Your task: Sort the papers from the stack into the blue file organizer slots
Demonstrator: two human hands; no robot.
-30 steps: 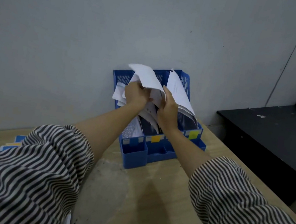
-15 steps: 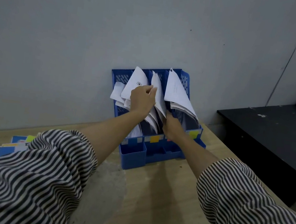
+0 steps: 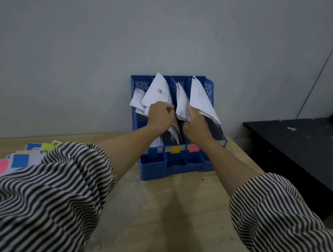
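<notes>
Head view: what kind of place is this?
Likely a plain office or workroom. A blue file organizer stuffed with papers stands against a bare grey wall on a light wooden desk, with a stack of colour-tabbed sheets at left and a black table alongside.

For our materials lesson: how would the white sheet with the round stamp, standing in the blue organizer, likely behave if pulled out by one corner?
The stamped sheet is probably floppy: neighbouring papers already curl in the blue organizer. It looks thin, so likely light and easily creased where the left hand grips.
</notes>
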